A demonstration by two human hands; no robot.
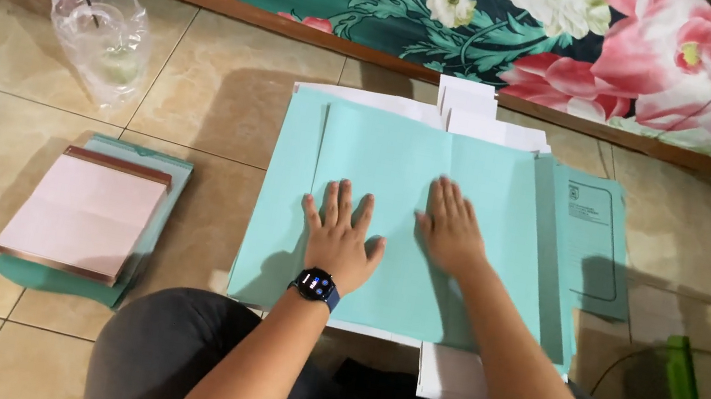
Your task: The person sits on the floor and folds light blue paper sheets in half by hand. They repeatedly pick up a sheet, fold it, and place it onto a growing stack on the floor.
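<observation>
A large light-green paper folder lies flat on the tiled floor in front of me. My left hand, with a dark smartwatch on its wrist, presses palm-down on the folder with fingers spread. My right hand rests flat beside it, fingers pointing away from me. White sheets stick out from under the folder's far edge, and another white sheet shows at its near edge. A second green folder cover with a printed frame lies under its right side.
A pink pad of paper sits on a green folder at the left. A clear plastic bag with a drink stands at the far left. A floral cloth covers a low ledge behind. A green object and cables lie right.
</observation>
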